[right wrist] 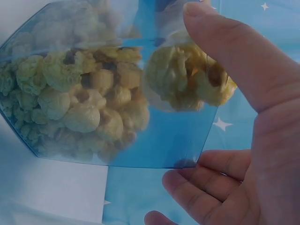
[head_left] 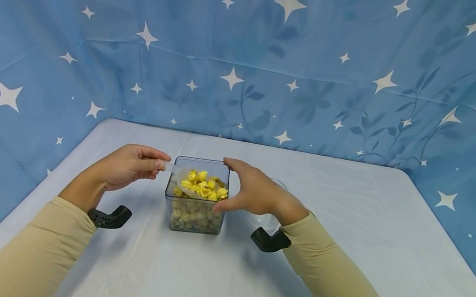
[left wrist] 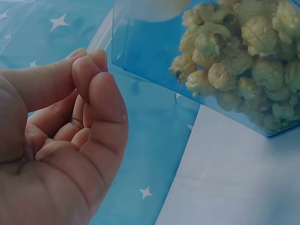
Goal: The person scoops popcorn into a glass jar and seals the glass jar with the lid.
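**Popcorn tub held at mid-table, scoop resting on top**

Popcorn [head_left: 201, 184] fills a clear square tub [head_left: 193, 213] standing at the middle of the table [head_left: 340, 262], a little nearer the far edge than the near one. A pale scoop [head_left: 184, 181] lies across the kernels; its outline is faint against them and its handle end is hard to make out. The left hand [head_left: 127, 166] sits by the tub's left rim, thumb and forefinger pinched narrow on that handle. The left wrist view shows the fingertips [left wrist: 86, 65] pressed together, the other fingers curled into the palm, but what they pinch is hidden there; only a blurred white edge shows at the top of the frame. The right hand [head_left: 252, 190] cups the tub's right side in a wide grip, thumb over the far rim, fingers down the near wall. The right wrist view looks through the wall at the kernels and shows the thumb [right wrist: 225, 51] flat against the plastic. Behind that hand a clear bowl [head_left: 271, 220] is mostly covered. Black wrist mounts poke out under both beige sleeves. A starred blue cloth [head_left: 276, 63] backs the table's far edge.
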A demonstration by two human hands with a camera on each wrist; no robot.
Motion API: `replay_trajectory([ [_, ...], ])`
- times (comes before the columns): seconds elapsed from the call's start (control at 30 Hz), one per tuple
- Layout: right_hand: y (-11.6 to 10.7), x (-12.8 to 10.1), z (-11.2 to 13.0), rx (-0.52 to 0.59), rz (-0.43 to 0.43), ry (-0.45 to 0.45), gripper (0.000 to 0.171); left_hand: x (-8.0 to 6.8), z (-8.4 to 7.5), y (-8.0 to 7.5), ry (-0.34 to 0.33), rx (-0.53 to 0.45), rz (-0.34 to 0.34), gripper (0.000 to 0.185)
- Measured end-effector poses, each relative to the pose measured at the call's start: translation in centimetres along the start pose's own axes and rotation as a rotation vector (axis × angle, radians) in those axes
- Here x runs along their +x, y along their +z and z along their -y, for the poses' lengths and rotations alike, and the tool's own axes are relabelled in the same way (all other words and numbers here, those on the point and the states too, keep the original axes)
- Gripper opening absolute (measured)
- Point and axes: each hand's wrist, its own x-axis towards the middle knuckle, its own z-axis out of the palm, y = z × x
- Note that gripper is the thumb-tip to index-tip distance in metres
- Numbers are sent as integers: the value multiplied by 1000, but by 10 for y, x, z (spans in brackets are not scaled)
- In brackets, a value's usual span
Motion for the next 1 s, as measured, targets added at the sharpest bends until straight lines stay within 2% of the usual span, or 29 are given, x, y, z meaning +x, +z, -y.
replay_trajectory([
  [0.43,0,0,1,-6,6,0,109,3,5,-10,2,8,-43,43],
  [1.0,0,1,1,-5,17,1,109,1,0,-17,41,-58,-69,40],
])
